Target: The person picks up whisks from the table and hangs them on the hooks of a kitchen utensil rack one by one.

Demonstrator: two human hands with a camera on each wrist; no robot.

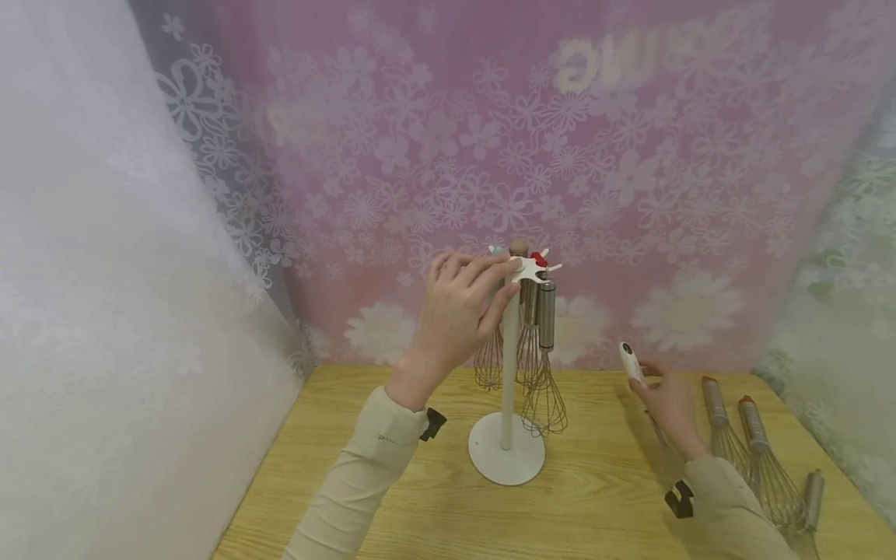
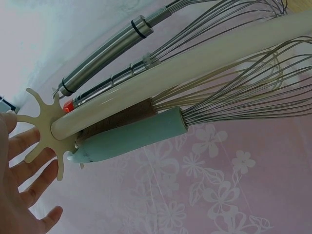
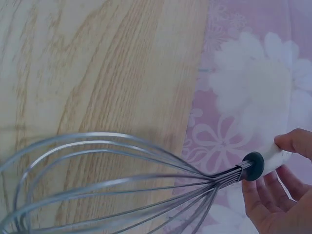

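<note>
At the top of a white whisk stand (image 1: 509, 373), the left hand (image 1: 458, 299) rests its spread fingers on the hooked crown (image 2: 48, 119). Whisks hang there: one with a steel handle (image 1: 547, 315), one with a mint-green handle (image 2: 134, 134), one with a brown handle (image 2: 122, 119) and another with a red-tipped steel handle (image 2: 105, 84). To the right of the stand, the right hand (image 1: 668, 404) grips a whisk by its white handle (image 1: 630, 362). Its wire loops (image 3: 107, 183) stretch over the tabletop in the right wrist view; the thumb lies on one side of the handle, fingers on the other.
Several steel whisks lie at the table's right side, including one with an orange-red end (image 1: 752, 424) and a smaller one (image 1: 813, 498), partly behind the right sleeve. The round base (image 1: 490, 463) stands on the wooden table (image 1: 595, 467). Behind hangs a pink flowered cloth (image 1: 420, 155).
</note>
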